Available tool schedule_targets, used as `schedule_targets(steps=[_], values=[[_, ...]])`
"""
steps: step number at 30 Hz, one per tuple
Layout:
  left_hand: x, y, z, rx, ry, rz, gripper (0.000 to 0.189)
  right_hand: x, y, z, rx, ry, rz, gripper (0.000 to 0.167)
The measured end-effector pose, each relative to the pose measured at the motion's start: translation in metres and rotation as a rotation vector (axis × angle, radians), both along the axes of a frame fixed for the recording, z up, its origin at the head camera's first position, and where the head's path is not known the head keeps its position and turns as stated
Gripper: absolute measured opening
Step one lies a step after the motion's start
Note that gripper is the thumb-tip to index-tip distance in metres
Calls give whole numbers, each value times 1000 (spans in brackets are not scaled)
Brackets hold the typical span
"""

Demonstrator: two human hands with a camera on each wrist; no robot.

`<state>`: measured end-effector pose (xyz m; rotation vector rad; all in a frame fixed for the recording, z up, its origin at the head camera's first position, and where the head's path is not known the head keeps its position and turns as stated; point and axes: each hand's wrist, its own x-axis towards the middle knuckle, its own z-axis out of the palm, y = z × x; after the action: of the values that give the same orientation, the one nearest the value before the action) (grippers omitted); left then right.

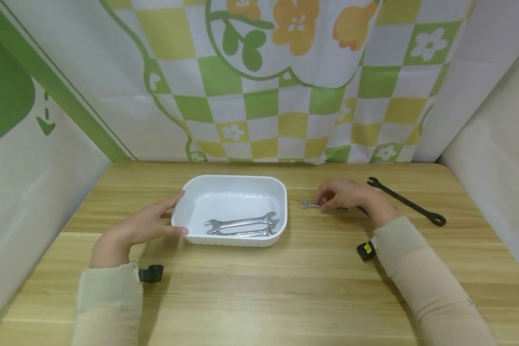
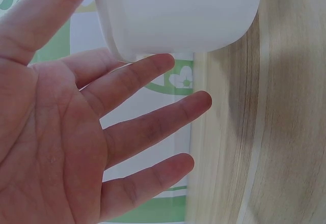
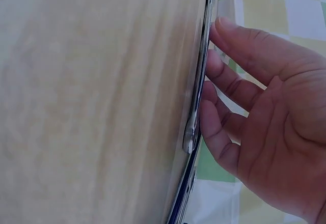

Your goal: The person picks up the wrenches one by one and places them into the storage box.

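A white plastic tray stands on the table with two silver open-end wrenches lying inside along its near side. My left hand touches the tray's left end, thumb on the near corner and a finger at the far rim. In the left wrist view the other fingers spread out straight below the tray. To the tray's right, my right hand pinches a small silver wrench that lies at table height. The hand hides its middle; the fingertips meet it in the right wrist view.
A long black combination wrench lies slanted to the right of my right hand. Partly hidden under the right wrist is another dark tool. A checked floral curtain hangs behind the wooden table.
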<state>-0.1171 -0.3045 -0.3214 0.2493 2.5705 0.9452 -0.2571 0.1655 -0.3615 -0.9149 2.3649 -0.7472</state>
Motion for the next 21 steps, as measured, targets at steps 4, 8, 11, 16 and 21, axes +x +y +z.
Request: schedule_targets(steps=[4,8,11,16,21], values=[[1,0,1,15,-7,2,106,3,-3,1,2,-10,21,14],[2,0,1,21,-3,-2,106,7,-7,2,34,-19,19,12],[2,1,2,20,-4,-1,107,9,-8,2,38,-33,22,9],[2,1,2,30,-8,-1,107,11,-10,0,49,-20,17,9],[1,0,1,22,-12,0,107,12,-14,1,130,0,13,8]])
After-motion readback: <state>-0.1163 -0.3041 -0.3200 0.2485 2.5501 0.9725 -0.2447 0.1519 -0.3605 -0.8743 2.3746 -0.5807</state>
